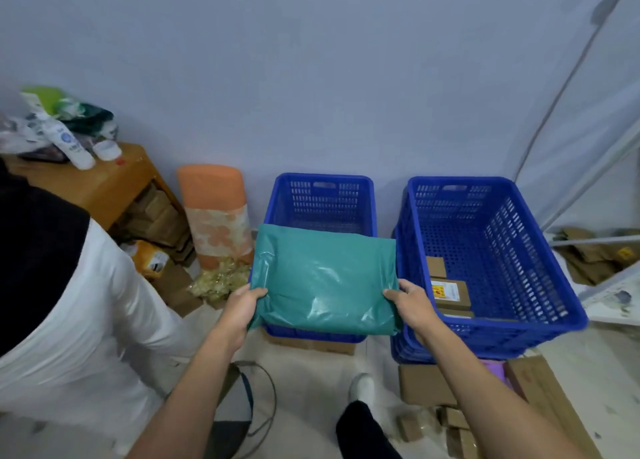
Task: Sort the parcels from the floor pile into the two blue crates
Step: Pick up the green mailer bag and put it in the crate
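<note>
A teal-green plastic mailer parcel [325,278] is held by both hands above the front half of the left blue crate [322,199], whose near part is hidden behind it. The parcel's lower left corner is gripped by the left hand [242,306], with the thumb laid on top and the fingers curled beneath. Its lower right corner is gripped in the same way by the right hand [412,303]. The parcel is held roughly flat, tilted slightly toward the camera, and its right edge reaches just to the left wall of the right blue crate [530,251]. Whether the parcel touches the left crate's rim cannot be told. The two crates are set side by side against the pale wall, close but apart. Several brown cardboard boxes [450,292] are seen on the bottom of the right crate, at its near left corner, one of them marked with a yellow-and-white label. More cardboard parcels [426,386] are piled on the floor beneath and in front of the right crate. To the left, a second person's white sleeve [86,303] is seen, and behind it a wooden worktop [93,181] on which a white bottle [69,143] is leaned at a tilt. An orange patterned roll [214,209] is stood upright against the wall just beside the left crate.
</note>
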Motion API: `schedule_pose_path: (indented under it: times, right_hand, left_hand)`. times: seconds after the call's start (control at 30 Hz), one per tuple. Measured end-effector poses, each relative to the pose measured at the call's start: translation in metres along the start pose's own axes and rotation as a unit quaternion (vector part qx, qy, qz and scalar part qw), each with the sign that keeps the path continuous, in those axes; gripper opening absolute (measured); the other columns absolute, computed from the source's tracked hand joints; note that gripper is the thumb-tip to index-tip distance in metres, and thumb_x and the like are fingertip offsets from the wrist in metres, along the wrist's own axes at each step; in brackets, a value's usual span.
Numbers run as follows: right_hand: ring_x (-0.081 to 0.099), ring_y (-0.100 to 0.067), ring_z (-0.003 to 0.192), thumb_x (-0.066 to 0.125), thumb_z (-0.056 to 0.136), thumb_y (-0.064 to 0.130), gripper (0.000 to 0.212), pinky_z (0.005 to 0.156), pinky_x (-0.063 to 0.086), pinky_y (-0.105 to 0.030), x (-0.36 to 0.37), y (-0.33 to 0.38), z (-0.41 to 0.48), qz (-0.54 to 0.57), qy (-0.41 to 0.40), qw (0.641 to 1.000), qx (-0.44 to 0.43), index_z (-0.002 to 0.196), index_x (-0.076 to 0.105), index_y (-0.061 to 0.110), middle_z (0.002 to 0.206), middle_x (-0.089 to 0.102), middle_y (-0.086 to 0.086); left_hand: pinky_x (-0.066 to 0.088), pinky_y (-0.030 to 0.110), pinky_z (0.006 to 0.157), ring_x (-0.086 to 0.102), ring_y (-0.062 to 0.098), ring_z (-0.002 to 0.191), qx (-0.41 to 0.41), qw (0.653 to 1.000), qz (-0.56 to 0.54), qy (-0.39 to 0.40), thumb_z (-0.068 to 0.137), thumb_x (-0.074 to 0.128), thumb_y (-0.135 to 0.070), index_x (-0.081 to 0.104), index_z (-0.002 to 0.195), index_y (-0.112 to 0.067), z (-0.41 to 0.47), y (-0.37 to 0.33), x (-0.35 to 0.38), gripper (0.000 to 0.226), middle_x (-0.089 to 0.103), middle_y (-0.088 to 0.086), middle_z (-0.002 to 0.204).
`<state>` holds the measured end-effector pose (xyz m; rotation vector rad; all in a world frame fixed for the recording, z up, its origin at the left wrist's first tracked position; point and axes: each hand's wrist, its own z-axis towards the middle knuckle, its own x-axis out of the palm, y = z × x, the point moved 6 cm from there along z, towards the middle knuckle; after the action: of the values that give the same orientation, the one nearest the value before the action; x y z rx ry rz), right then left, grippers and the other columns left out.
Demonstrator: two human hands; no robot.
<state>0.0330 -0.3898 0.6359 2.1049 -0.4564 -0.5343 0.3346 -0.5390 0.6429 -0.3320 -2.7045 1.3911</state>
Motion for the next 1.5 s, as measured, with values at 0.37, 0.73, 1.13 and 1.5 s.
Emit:
schedule_pose_path:
  times: [0.37, 0.73, 1.13, 1.5]
  right_hand:
    - [0.064, -0.017, 0.091, 0.049, 0.102, 0.013, 0.024, 0.065, 0.052, -0.029, 0.019, 0.018, 0.156, -0.061, 0.011, 0.997, 0.037, 0.123, 0.060, 0.009, 0.106, 0.065, -0.003]
    - [0.067, -0.023, 0.090, 0.046, 0.095, 0.007, 0.021, 0.084, 0.057, -0.050, 0.072, -0.016, 0.240, -0.090, 0.031, 0.988, 0.119, 0.104, 0.058, 0.022, 0.102, 0.068, -0.004]
    - [0.060, -0.025, 0.089, 0.042, 0.098, 0.005, 0.021, 0.076, 0.053, -0.036, 0.148, -0.189, 0.356, -0.177, 0.030, 0.957, 0.228, 0.116, 0.050, 0.012, 0.102, 0.060, -0.007]
    - [0.057, -0.024, 0.095, 0.044, 0.098, 0.023, 0.049, 0.078, 0.050, -0.030, 0.173, -0.292, 0.388, -0.378, 0.182, 0.870, 0.259, 0.143, 0.030, 0.011, 0.122, 0.058, -0.013]
  left_hand:
    - [0.054, 0.025, 0.064, 0.067, 0.021, 0.080, -0.035, 0.991, 0.113, -0.058, 0.100, 0.049, 0.001, 0.066, 0.099, -0.011, 0.128, -0.027, 0.039, 0.021, 0.071, 0.009, 0.096]
    - [0.056, 0.047, 0.094, 0.071, 0.024, 0.095, -0.132, 0.972, 0.193, -0.033, 0.091, 0.061, -0.023, 0.073, 0.094, -0.018, 0.260, 0.014, 0.053, 0.013, 0.076, 0.004, 0.101]
    - [0.043, 0.044, 0.111, 0.051, 0.028, 0.130, -0.255, 0.910, 0.320, 0.071, 0.083, 0.066, -0.061, 0.040, 0.150, -0.014, 0.422, 0.166, 0.069, 0.087, 0.048, 0.006, 0.149]
    - [0.048, 0.039, 0.105, 0.058, 0.027, 0.121, -0.336, 0.847, 0.402, 0.093, 0.095, 0.045, -0.059, 0.041, 0.150, -0.010, 0.455, 0.300, 0.046, 0.074, 0.054, 0.008, 0.143]
